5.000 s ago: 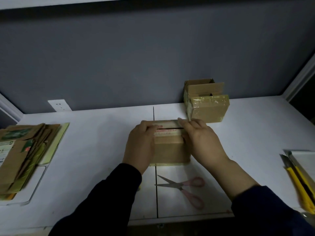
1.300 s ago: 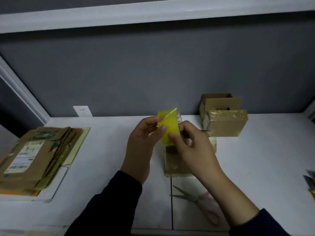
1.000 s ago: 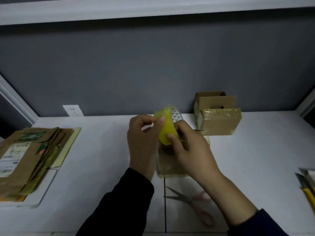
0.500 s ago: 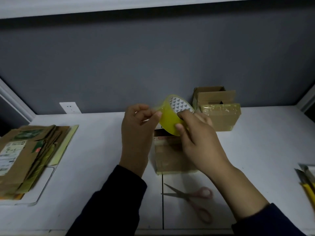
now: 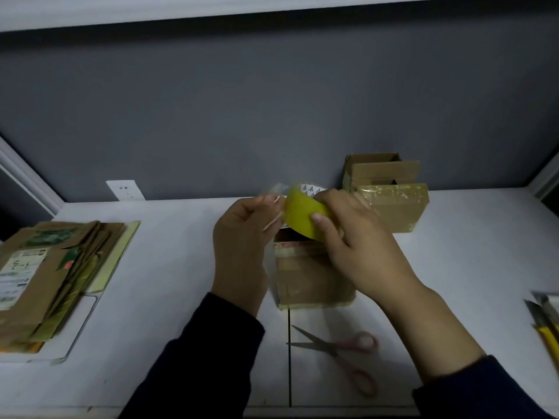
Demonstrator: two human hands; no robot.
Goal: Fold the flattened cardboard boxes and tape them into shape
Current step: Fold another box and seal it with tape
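Fingers of right hand (image 5: 360, 237) grip tape roll (image 5: 299, 214), left hand (image 5: 242, 237) pinching its loose end (image 5: 276, 189)

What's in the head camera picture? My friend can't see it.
A left hand pinches the loose end of a yellow tape roll that the right hand grips, above a small cardboard box on a white table. Scissors lie in front, flattened boxes are stacked at left, more boxes stand behind.

Both hands up in front, close together.
Right hand (image 5: 357, 237) curls round the tape roll (image 5: 302, 217); left hand (image 5: 242, 237) pinches its loose end (image 5: 276, 189).
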